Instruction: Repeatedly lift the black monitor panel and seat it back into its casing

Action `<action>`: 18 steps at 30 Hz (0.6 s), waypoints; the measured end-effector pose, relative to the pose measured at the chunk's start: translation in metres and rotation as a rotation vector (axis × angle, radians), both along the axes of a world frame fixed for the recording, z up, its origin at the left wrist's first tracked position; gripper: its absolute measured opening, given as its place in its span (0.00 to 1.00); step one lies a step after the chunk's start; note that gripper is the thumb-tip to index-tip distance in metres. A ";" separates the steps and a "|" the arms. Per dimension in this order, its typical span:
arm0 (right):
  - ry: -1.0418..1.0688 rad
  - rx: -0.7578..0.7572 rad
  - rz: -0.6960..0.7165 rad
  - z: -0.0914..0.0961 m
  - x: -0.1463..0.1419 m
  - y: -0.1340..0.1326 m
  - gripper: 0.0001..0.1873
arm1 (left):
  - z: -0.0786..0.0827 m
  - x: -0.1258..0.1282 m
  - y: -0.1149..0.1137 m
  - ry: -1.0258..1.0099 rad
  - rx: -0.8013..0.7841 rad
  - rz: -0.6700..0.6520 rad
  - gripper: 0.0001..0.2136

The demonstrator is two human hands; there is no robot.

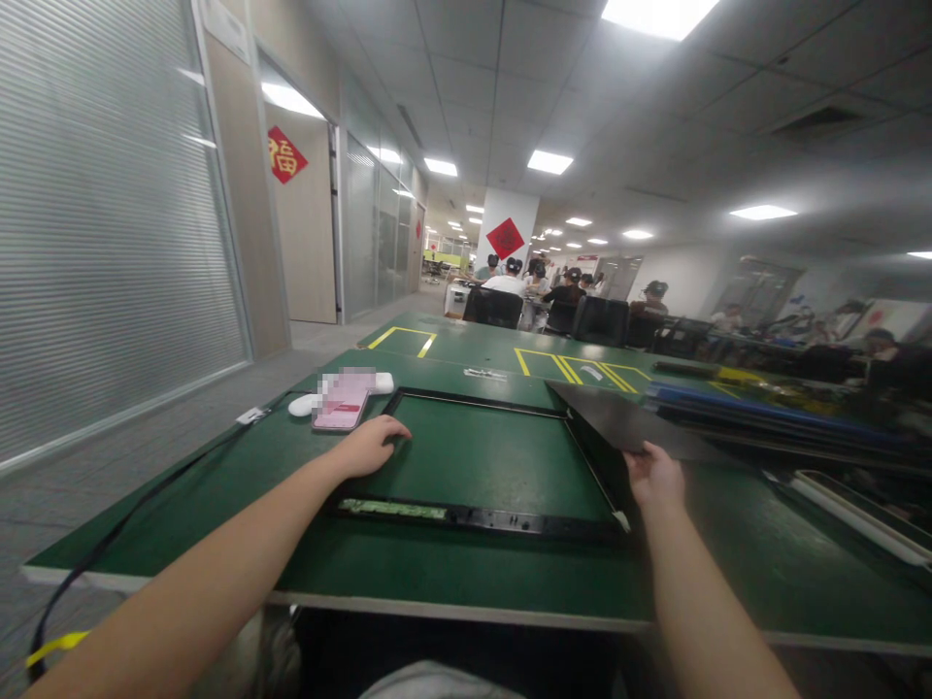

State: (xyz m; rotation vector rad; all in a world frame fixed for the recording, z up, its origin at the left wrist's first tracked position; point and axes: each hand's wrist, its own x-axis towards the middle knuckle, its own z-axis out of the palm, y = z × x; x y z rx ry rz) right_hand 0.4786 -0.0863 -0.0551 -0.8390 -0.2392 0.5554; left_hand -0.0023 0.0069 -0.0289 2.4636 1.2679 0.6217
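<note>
A black rectangular frame [502,517] lies flat on the green table [481,582], with the tabletop showing through its middle. Along its near bar sits a green circuit board strip [393,509]. My left hand [371,447] is curled over the left bar of the frame, its fingers bent inward. In my right hand [655,476] is the near edge of a thin dark panel [618,416], pinched between thumb and fingers. The panel tilts up at the frame's right side; whether it touches the frame I cannot tell. A small white piece [621,521] shows at the frame's near right corner.
A phone [340,410] and a white mouse [303,405] lie left of the frame. Blue stacked sheets [743,413] and a white-edged panel [859,516] are on the right. Yellow tape [564,369] marks the far tabletop. A black cable [131,519] hangs at left. People sit farther back.
</note>
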 end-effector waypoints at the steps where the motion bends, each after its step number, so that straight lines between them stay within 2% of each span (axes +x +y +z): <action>1: -0.006 0.009 -0.021 0.001 -0.001 -0.001 0.16 | 0.000 0.000 0.001 -0.001 0.004 0.003 0.19; 7: -0.036 0.075 0.004 0.012 -0.012 -0.008 0.13 | -0.001 -0.004 0.007 -0.039 0.038 0.105 0.18; 11: -0.030 0.143 0.071 0.024 -0.023 -0.017 0.10 | 0.002 -0.005 0.008 -0.143 0.030 0.176 0.17; 14: -0.049 0.160 0.109 0.030 -0.030 -0.023 0.11 | 0.005 -0.004 0.009 -0.311 -0.053 0.223 0.18; 18: -0.005 0.098 0.144 0.031 -0.032 -0.025 0.10 | 0.009 -0.001 0.009 -0.671 -0.229 0.264 0.21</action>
